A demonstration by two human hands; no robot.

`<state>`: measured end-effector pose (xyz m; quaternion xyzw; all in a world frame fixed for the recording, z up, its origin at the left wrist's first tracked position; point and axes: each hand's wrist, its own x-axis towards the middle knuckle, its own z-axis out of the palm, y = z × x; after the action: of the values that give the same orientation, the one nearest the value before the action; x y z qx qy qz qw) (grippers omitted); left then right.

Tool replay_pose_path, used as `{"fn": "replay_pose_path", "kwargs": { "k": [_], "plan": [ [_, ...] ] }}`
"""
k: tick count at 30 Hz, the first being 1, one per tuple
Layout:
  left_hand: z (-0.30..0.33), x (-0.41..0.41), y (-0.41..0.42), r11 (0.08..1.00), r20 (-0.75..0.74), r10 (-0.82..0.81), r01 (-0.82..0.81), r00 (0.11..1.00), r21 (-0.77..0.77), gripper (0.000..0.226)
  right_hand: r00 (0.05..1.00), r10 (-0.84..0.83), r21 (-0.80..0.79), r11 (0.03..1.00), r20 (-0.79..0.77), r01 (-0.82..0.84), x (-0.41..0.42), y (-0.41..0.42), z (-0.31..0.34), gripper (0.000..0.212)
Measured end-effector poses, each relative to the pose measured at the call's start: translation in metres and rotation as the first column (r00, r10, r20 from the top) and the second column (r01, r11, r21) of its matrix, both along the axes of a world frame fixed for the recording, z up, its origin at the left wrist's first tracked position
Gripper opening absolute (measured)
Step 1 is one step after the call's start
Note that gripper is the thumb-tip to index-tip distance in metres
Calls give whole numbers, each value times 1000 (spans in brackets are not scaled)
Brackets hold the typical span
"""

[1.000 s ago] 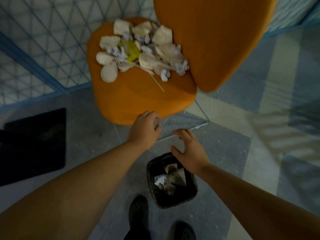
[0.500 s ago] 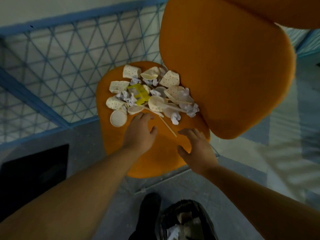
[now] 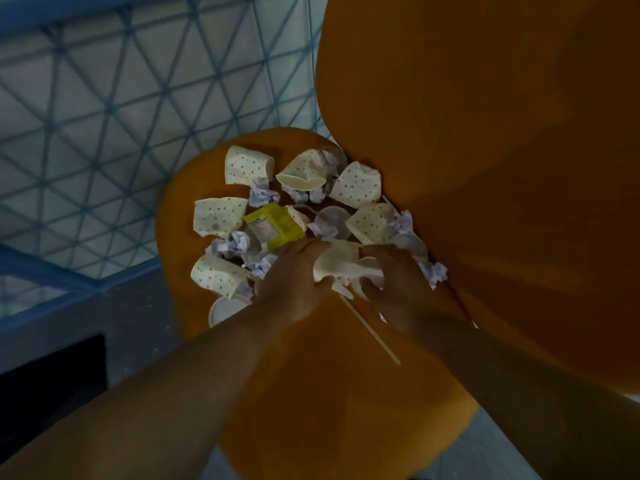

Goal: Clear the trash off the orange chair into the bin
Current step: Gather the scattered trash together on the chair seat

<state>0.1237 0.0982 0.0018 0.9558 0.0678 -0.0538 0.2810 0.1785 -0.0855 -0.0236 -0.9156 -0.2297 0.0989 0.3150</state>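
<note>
The orange chair seat [image 3: 329, 393] carries a heap of trash at its far end: several crushed dotted paper cups [image 3: 247, 165], crumpled paper balls [image 3: 230, 244], a yellow carton [image 3: 275, 225], a round white lid [image 3: 227, 309] and a thin stick [image 3: 370, 330]. My left hand [image 3: 294, 280] and my right hand [image 3: 394, 280] meet at the near side of the heap, both gripping a cream crushed cup [image 3: 341, 263] between them. The bin is out of view.
The chair's tall orange backrest [image 3: 485, 168] rises close on the right of the heap. A blue lattice fence [image 3: 104, 116] runs behind and to the left. A dark mat [image 3: 48, 372] lies on the grey floor at lower left.
The view has closed in on the seat and the bin has dropped out of the frame. Both hands have moved forward from the seat's front edge into the heap and closed on the cream cup.
</note>
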Motion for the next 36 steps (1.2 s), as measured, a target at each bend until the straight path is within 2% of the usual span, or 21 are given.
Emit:
{"fn": "replay_pose_path", "kwargs": {
  "k": [4, 9, 16, 20, 23, 29, 33, 36],
  "plan": [
    [-16, 27, 2, 987, -58, -136, 141, 989, 77, 81, 996, 55, -125, 990, -69, -63, 13, 0, -20, 45],
    [-30, 40, 5, 969, -52, -159, 166, 986, 186, 87, 998, 43, -83, 995, -53, -47, 21, 0, -21, 32],
    [-16, 39, 7, 996, 5, -38, 38, 999, 80, 81, 999, -32, 20, 999, 39, 31, 17, 0, -3, 25],
    [-2, 29, 1, 999, 59, -5, 2, 998, 48, 79, 997, -81, 70, 994, -2, 81, 9, -7, 23, 24],
    [14, 9, -13, 999, 109, 26, -30, 994, 38, 77, 996, -72, 167, 984, 46, 63, -10, -17, 40, 21],
    [41, -56, -57, 994, 148, 74, -85, 986, 74, 77, 993, -16, 263, 965, 116, -15, -74, -57, 65, 9],
    [57, -118, -106, 983, 190, 161, -174, 969, 55, 73, 993, 31, 259, 964, 115, -60, -130, -104, 65, 12],
    [57, -163, -146, 976, 212, 217, -216, 953, -31, 69, 992, 70, 233, 968, 106, -93, -175, -145, 62, 7]
  ]
}}
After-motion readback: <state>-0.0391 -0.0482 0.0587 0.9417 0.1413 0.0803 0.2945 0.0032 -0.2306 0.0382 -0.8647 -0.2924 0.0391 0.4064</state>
